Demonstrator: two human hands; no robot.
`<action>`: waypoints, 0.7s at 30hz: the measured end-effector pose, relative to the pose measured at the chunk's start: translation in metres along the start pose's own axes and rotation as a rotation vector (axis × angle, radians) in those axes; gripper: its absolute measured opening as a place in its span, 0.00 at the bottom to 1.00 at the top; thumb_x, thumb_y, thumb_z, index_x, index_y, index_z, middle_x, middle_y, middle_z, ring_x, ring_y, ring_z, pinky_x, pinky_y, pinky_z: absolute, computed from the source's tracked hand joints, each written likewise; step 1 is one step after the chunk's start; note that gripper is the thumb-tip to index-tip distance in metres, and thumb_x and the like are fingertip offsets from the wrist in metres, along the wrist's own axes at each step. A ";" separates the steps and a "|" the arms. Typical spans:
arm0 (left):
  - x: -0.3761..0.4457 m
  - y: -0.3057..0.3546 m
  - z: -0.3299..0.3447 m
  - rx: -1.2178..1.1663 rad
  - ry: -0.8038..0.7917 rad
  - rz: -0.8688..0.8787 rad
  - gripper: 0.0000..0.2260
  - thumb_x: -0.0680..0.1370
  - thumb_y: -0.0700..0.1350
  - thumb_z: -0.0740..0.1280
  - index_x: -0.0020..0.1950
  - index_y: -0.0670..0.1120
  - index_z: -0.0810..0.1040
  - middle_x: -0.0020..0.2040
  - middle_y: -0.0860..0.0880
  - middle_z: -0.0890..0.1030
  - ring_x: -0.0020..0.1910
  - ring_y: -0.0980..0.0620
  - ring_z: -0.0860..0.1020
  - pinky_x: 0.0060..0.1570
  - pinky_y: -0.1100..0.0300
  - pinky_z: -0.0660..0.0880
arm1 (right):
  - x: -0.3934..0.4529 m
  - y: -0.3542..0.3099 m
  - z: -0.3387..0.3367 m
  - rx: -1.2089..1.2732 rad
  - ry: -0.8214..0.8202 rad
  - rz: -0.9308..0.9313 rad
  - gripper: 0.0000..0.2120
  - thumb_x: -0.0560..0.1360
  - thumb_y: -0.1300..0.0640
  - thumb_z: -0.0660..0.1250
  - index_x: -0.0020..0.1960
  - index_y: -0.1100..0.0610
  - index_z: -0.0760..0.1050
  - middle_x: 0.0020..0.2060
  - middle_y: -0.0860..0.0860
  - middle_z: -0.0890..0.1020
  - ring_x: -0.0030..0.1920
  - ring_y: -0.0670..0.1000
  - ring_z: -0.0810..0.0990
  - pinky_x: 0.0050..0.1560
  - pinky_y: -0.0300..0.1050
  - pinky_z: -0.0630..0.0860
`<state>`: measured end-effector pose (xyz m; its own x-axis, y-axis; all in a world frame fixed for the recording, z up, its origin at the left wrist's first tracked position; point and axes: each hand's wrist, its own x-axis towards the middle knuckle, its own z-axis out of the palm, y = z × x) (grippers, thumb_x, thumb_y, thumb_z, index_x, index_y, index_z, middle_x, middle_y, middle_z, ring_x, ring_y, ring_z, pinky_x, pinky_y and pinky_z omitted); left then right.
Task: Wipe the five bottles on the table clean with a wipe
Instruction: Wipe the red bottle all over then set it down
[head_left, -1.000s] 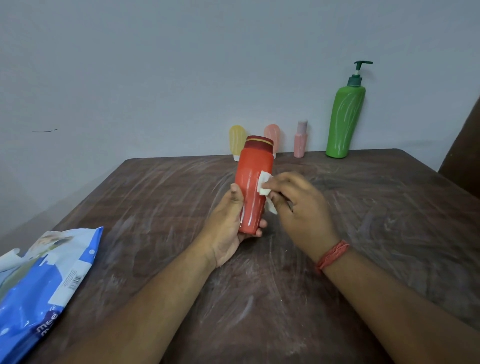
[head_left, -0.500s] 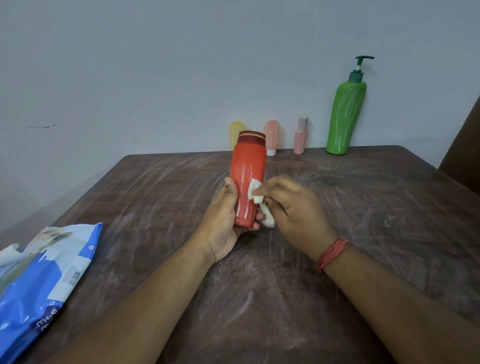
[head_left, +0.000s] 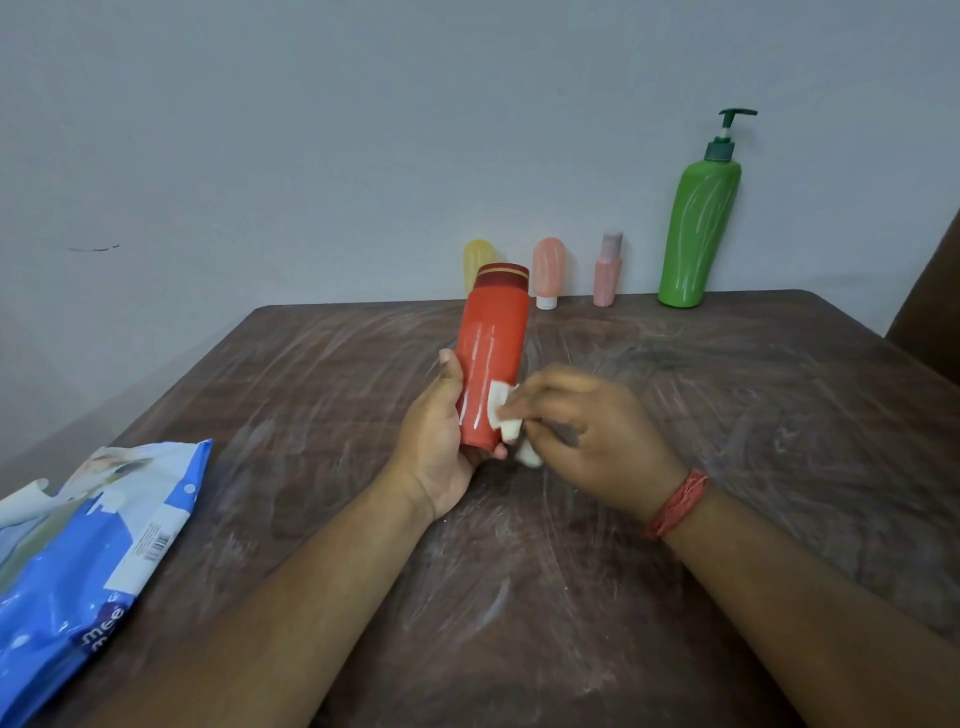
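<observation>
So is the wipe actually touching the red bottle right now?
Touching. The head view shows the white wipe, pinched by the right hand, pressed flat against the red bottle.

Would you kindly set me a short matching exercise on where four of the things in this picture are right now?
Things:
1. red bottle
2. wipe
3. green pump bottle
4. blue wipes packet

Places:
A. upright at the table's far edge, by the wall
B. lying at the table's near left
C. held in the left hand
D. pinched in the right hand

Pairs: 1-C, 2-D, 3-A, 4-B
</observation>
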<state>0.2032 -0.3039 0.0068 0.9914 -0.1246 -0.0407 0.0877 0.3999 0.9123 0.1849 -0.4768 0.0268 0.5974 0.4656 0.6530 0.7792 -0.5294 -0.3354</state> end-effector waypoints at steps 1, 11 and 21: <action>0.001 0.000 -0.001 -0.028 0.010 -0.004 0.30 0.82 0.65 0.54 0.65 0.42 0.78 0.42 0.44 0.85 0.34 0.49 0.83 0.25 0.60 0.75 | -0.001 -0.001 0.000 0.009 -0.040 -0.033 0.10 0.75 0.66 0.69 0.54 0.58 0.84 0.52 0.49 0.83 0.54 0.47 0.81 0.54 0.47 0.80; -0.007 -0.003 0.006 0.209 -0.084 0.144 0.27 0.79 0.67 0.54 0.65 0.50 0.74 0.42 0.45 0.84 0.32 0.46 0.80 0.28 0.57 0.75 | 0.002 0.008 0.001 -0.206 0.096 -0.012 0.12 0.77 0.67 0.66 0.58 0.59 0.83 0.56 0.52 0.82 0.58 0.54 0.79 0.59 0.50 0.76; -0.011 -0.008 0.010 0.628 -0.068 0.314 0.39 0.68 0.79 0.58 0.71 0.55 0.68 0.53 0.49 0.83 0.43 0.50 0.85 0.37 0.55 0.82 | 0.008 0.010 0.002 -0.374 0.205 0.016 0.17 0.78 0.65 0.64 0.66 0.61 0.78 0.64 0.55 0.79 0.64 0.56 0.75 0.65 0.50 0.74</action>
<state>0.1903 -0.3146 0.0041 0.9504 -0.1540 0.2703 -0.2951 -0.1711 0.9400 0.1976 -0.4769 0.0268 0.5295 0.3248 0.7836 0.6253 -0.7737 -0.1019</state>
